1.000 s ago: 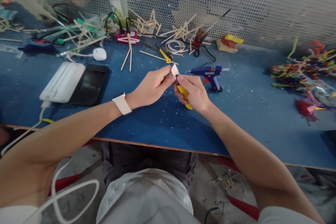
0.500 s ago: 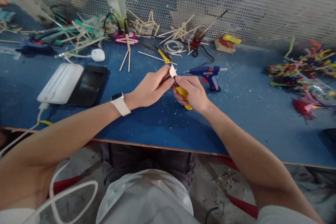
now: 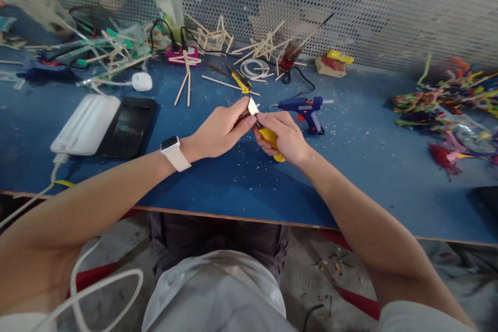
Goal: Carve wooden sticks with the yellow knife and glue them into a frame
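My right hand (image 3: 284,137) is wrapped round a yellow-handled cutter (image 3: 269,138), whose bright blade (image 3: 252,107) points up and to the left. My left hand (image 3: 221,129), with a white-strapped watch at its wrist, is closed, thumb and fingers pressed together right beside the blade. A small dark piece shows between those fingers, too hidden to name. The two hands meet over the blue table (image 3: 218,187), where small pale shavings lie scattered. Just right of my right hand rests a blue glue gun (image 3: 305,109).
Behind the hands lie another yellow cutter (image 3: 241,82), thin wooden sticks (image 3: 188,80) and a clear tube coil (image 3: 254,68). A white power bank (image 3: 85,124) and a black phone (image 3: 128,127) lie left. Colourful bundles (image 3: 447,98) are at right. A perforated metal screen (image 3: 369,10) stands behind.
The whole view has shifted slightly, so things appear a little further left. Both hands keep nearly the same pose, and the blade catches more light.
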